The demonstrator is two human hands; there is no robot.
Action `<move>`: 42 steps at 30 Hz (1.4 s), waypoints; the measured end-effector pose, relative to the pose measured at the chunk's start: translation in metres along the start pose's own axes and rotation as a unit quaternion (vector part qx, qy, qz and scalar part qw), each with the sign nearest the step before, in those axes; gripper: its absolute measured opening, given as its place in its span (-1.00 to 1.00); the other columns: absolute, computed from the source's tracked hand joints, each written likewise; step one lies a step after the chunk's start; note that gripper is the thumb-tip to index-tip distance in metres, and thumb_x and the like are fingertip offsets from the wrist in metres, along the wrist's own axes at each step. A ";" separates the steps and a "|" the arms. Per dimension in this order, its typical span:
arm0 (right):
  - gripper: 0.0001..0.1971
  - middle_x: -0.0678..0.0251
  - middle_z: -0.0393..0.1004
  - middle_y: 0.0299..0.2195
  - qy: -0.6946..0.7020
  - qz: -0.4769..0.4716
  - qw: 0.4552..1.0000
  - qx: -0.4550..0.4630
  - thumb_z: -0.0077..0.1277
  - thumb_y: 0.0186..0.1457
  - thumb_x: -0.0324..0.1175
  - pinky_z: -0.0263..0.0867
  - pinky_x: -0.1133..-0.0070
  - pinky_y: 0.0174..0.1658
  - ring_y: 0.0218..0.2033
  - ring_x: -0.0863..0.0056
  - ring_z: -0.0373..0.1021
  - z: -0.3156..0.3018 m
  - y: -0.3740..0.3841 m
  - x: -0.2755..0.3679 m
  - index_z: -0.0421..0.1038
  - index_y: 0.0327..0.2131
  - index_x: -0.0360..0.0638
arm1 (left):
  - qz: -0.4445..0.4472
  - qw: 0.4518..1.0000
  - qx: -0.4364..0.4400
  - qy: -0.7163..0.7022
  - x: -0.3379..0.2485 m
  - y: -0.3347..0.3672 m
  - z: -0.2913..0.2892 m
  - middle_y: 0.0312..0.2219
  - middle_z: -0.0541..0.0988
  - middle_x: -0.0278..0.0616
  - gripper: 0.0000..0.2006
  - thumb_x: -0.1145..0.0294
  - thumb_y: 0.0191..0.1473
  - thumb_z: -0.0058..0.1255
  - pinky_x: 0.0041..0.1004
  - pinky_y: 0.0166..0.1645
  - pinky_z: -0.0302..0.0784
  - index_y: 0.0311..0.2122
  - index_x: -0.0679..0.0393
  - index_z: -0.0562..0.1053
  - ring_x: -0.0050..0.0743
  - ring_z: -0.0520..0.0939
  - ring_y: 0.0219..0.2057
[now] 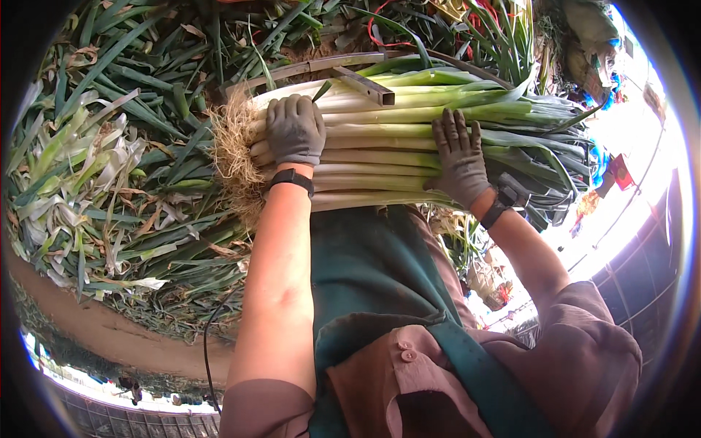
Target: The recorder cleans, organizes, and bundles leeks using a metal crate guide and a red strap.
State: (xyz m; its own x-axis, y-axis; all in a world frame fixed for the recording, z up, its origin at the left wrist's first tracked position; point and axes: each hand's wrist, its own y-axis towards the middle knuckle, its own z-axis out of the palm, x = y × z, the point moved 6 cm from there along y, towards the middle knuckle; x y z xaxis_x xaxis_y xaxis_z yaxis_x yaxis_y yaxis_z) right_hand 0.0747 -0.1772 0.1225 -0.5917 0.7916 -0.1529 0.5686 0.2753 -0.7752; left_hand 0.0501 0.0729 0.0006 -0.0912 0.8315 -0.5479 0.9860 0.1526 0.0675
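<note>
leeks [380, 155] lie in a thick bundle crosswise before the person, just beyond the brownish shirt [431, 347] and green apron [365, 252], their roots [234, 146] toward the left and dark green tops [540, 142] toward the right. the left hand [296, 130], in a grey glove, is curled, knuckles up, over the white stalks close to the roots; whether its hidden fingertips grip any of them cannot be told. the right hand [461, 157], gloved likewise, rests wide, fingers spread and palm down, farther along the stalks toward the tops. a dark band [292, 179] circles the left wrist, and a strap with a small boxy device [512, 191] the right one. a metal frame [314, 67], the most holder-like thing close by, edges the far side of the bundle, one square tube [365, 86] jutting over the leeks. loose leaves [117, 175] heap up at the left and beyond the frame, green mixed with pale and brown, with red string [376, 25] among them. farther off at the right are a pale sack-like shape [590, 25], its contents hidden, and a small red and yellow item [621, 173] resembling a packet, any print too small to make out.
</note>
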 end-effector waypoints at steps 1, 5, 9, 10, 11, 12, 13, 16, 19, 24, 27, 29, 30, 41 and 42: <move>0.32 0.03 -0.20 0.35 0.010 0.001 1.000 -0.001 0.32 -0.49 0.23 -0.48 0.07 0.35 0.38 0.08 -0.30 -0.004 -0.003 0.002 -0.14 0.32 -0.16 | 0.001 1.000 -0.002 0.000 0.001 0.002 -0.001 -0.42 0.48 -0.15 -0.92 0.39 0.02 -0.05 -0.21 -0.01 0.33 -0.41 0.14 0.39 -0.12 0.49 -0.30; 0.30 0.00 -0.20 0.35 -0.028 0.017 0.999 -0.015 0.29 -0.48 0.27 -0.46 0.03 0.34 0.38 0.06 -0.28 0.008 0.005 -0.001 -0.14 0.32 -0.14 | 0.007 1.000 -0.002 -0.009 -0.002 0.004 0.000 -0.43 0.48 -0.14 -0.92 0.39 0.02 -0.05 -0.21 -0.04 0.35 -0.43 0.15 0.39 -0.11 0.49 -0.32; 0.27 0.01 -0.18 0.35 -0.055 0.042 0.997 -0.020 0.26 -0.45 0.29 -0.41 -0.01 0.32 0.37 0.06 -0.26 0.018 0.007 0.001 -0.11 0.32 -0.08 | 0.013 1.000 -0.001 -0.011 -0.003 0.002 0.001 -0.45 0.47 -0.16 -0.92 0.38 0.00 -0.03 -0.20 -0.04 0.35 -0.44 0.14 0.39 -0.14 0.49 -0.34; 0.26 0.01 -0.18 0.35 -0.054 0.044 0.997 -0.025 0.26 -0.45 0.28 -0.40 -0.01 0.32 0.37 0.06 -0.25 0.018 0.010 0.003 -0.10 0.32 -0.08 | 0.013 1.000 -0.004 -0.008 0.002 0.002 0.001 -0.45 0.46 -0.16 -0.91 0.37 -0.01 -0.03 -0.20 -0.01 0.33 -0.45 0.12 0.38 -0.15 0.49 -0.34; 0.25 0.02 -0.17 0.34 -0.054 0.047 0.997 -0.026 0.26 -0.44 0.27 -0.38 -0.01 0.31 0.37 0.05 -0.24 0.017 0.009 0.005 -0.10 0.32 -0.07 | 0.012 1.000 -0.007 -0.007 0.004 0.001 0.001 -0.45 0.46 -0.17 -0.91 0.37 -0.01 -0.03 -0.20 0.00 0.32 -0.45 0.12 0.38 -0.16 0.48 -0.33; 0.24 0.02 -0.17 0.34 -0.053 0.047 0.997 -0.032 0.26 -0.44 0.26 -0.38 -0.01 0.31 0.37 0.05 -0.24 0.017 0.007 0.004 -0.09 0.32 -0.07 | 0.012 1.000 -0.010 -0.009 0.004 0.001 0.002 -0.46 0.45 -0.17 -0.91 0.36 -0.01 -0.02 -0.20 0.01 0.31 -0.45 0.11 0.38 -0.17 0.48 -0.33; 0.24 0.02 -0.17 0.34 -0.051 0.051 0.997 -0.033 0.27 -0.44 0.25 -0.38 -0.02 0.31 0.37 0.04 -0.24 0.018 0.004 0.006 -0.09 0.32 -0.07 | 0.013 1.000 -0.013 -0.014 0.002 0.001 0.002 -0.46 0.45 -0.17 -0.90 0.35 -0.01 -0.02 -0.20 0.02 0.30 -0.45 0.11 0.37 -0.18 0.48 -0.32; 0.25 0.00 -0.18 0.34 -0.043 0.054 0.997 -0.046 0.29 -0.46 0.23 -0.39 -0.03 0.31 0.37 0.02 -0.25 0.019 0.005 0.004 -0.10 0.32 -0.07 | 0.013 1.000 -0.011 -0.013 0.000 0.005 0.003 -0.47 0.45 -0.18 -0.91 0.36 0.00 -0.03 -0.21 0.01 0.30 -0.45 0.11 0.37 -0.18 0.48 -0.32; 0.28 -0.02 -0.21 0.34 -0.023 0.022 0.998 -0.051 0.31 -0.48 0.23 -0.41 -0.04 0.31 0.37 -0.01 -0.27 0.015 -0.002 0.004 -0.12 0.32 -0.06 | 0.017 1.000 -0.017 -0.018 -0.001 0.002 -0.001 -0.47 0.46 -0.18 -0.93 0.39 0.01 -0.03 -0.22 -0.05 0.34 -0.44 0.11 0.38 -0.16 0.49 -0.35; 0.30 -0.06 -0.26 0.35 -0.009 -0.002 1.000 0.004 0.32 -0.49 0.24 -0.46 -0.06 0.30 0.37 -0.05 -0.33 0.003 -0.012 0.023 -0.14 0.33 -0.02 | 0.020 0.999 -0.023 -0.015 0.001 0.003 -0.002 -0.49 0.46 -0.19 -0.93 0.40 0.01 -0.03 -0.23 -0.07 0.36 -0.45 0.11 0.37 -0.16 0.49 -0.37; 0.29 -0.06 -0.26 0.35 -0.006 0.007 1.000 0.026 0.33 -0.49 0.23 -0.46 -0.11 0.28 0.37 -0.09 -0.34 0.021 -0.016 0.034 -0.15 0.34 0.08 | 0.019 1.000 -0.014 -0.015 0.000 0.002 -0.001 -0.50 0.46 -0.19 -0.92 0.39 0.01 -0.03 -0.23 -0.08 0.36 -0.45 0.11 0.37 -0.16 0.49 -0.37; 0.27 -0.05 -0.25 0.35 -0.012 0.021 0.999 0.021 0.34 -0.48 0.21 -0.42 -0.13 0.27 0.37 -0.09 -0.32 0.030 -0.014 0.039 -0.14 0.34 0.13 | 0.019 1.000 -0.014 -0.016 0.000 0.004 -0.001 -0.50 0.46 -0.19 -0.92 0.39 0.01 -0.03 -0.23 -0.08 0.36 -0.45 0.11 0.36 -0.16 0.49 -0.37; 0.25 -0.04 -0.23 0.35 -0.013 0.029 0.999 0.015 0.34 -0.47 0.20 -0.40 -0.14 0.27 0.36 -0.09 -0.30 0.033 -0.013 0.039 -0.13 0.33 0.15 | 0.019 1.000 -0.015 -0.018 -0.001 0.004 -0.001 -0.50 0.46 -0.19 -0.92 0.39 0.01 -0.03 -0.22 -0.08 0.36 -0.46 0.11 0.36 -0.16 0.49 -0.37; 0.25 0.00 -0.14 0.33 -0.048 0.059 0.996 0.036 0.33 -0.53 0.24 -0.35 -0.16 0.25 0.35 -0.06 -0.22 0.034 0.001 0.043 -0.06 0.31 0.14 | 0.009 1.000 -0.019 -0.017 -0.001 -0.003 0.000 -0.46 0.48 -0.19 -0.91 0.37 0.02 -0.03 -0.20 -0.02 0.34 -0.46 0.11 0.38 -0.16 0.50 -0.35; 0.25 0.00 -0.15 0.33 -0.052 0.058 0.997 0.027 0.33 -0.52 0.24 -0.35 -0.16 0.25 0.35 -0.06 -0.22 0.032 0.004 0.041 -0.06 0.31 0.14 | 0.010 1.000 -0.019 -0.018 0.000 0.002 0.002 -0.46 0.47 -0.19 -0.91 0.36 0.02 -0.03 -0.19 0.00 0.32 -0.46 0.11 0.38 -0.17 0.49 -0.34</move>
State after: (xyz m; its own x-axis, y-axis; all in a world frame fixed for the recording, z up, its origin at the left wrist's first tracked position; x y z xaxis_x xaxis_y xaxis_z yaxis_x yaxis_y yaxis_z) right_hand 0.0341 -0.1617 0.0935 -0.5808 0.7551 -0.3040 0.6071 0.1531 -0.7797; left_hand 0.0520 0.0722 -0.0006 -0.0655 0.8145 -0.5765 0.9816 0.1563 0.1092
